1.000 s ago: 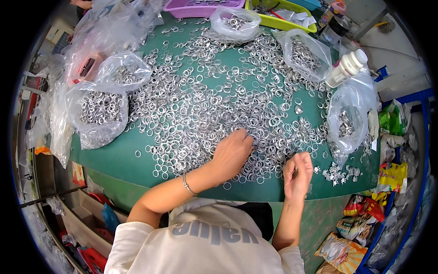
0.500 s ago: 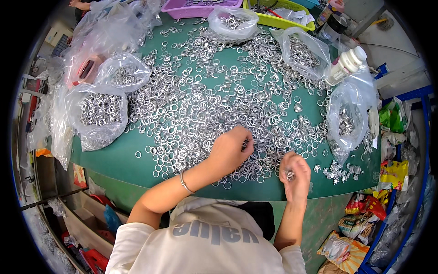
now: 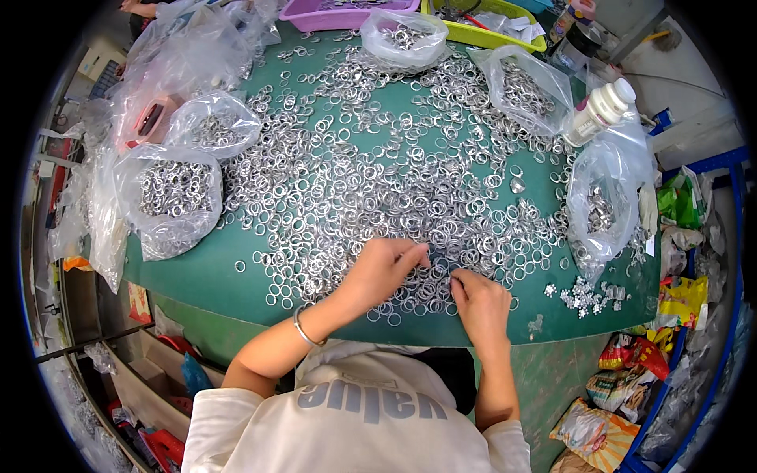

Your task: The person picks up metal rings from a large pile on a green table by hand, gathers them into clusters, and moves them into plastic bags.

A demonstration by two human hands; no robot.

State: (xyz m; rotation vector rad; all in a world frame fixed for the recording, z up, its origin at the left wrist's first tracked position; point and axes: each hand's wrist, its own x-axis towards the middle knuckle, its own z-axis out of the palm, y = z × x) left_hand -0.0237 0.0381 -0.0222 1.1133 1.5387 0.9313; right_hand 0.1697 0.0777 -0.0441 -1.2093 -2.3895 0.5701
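Note:
A wide heap of silver rings [image 3: 339, 197] is spread over the green table [image 3: 189, 276]. My left hand [image 3: 384, 270], with a bracelet on its wrist, is over the near part of the heap. Its thumb and fingers are closed together, and anything between them is hidden. Close by on its right, my right hand [image 3: 481, 306] has its fingertips down among the rings at the heap's near edge. Those fingers are bent and closed, with their grip hidden from view. Small pale pieces [image 3: 587, 298] lie in a cluster right of my right hand.
Clear plastic bags with rings stand at the left [image 3: 169, 197], far middle [image 3: 404, 41], far right [image 3: 520, 87] and right [image 3: 601, 205]. A white bottle [image 3: 603, 110] leans at the right. Purple [image 3: 347, 20] and yellow-green [image 3: 489, 35] baskets are at the back.
My right hand has moved left to the rings and turned over; earlier it held rings in its curled palm. My left hand has shifted slightly nearer to me.

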